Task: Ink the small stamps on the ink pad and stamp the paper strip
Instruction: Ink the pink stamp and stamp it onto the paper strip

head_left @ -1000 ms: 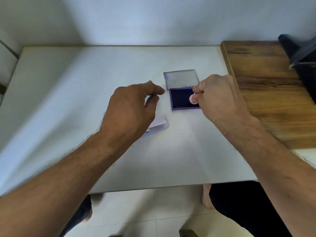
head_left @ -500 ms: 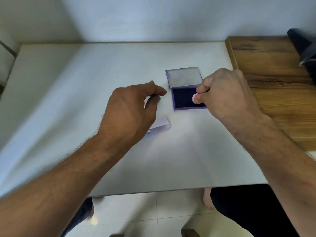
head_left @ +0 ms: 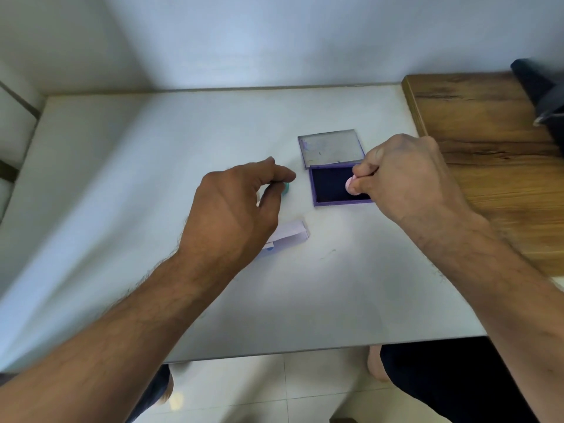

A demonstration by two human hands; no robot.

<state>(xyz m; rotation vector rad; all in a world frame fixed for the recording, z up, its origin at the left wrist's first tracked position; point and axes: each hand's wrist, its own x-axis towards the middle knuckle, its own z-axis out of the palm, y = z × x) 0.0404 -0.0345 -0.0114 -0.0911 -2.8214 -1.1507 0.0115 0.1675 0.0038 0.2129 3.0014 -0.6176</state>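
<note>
Inking under way: right hand (head_left: 406,178) pinches a small round pink stamp (head_left: 350,185) over the open purple ink pad (head_left: 331,186).

The folded white paper strip (head_left: 291,233) lies near the pad on the white counter (head_left: 152,178), partly under the left hand (head_left: 235,209); one blue mark shows, so most stamping seems left. Left fingers close on a small teal stamp (head_left: 72,188). Counted: two stamps, one pad, one strip.

Soft, cool daylight washes the white tabletop (head_left: 152,178); its left side smears with motion blur, its edges bow from wide-angle distortion
</note>
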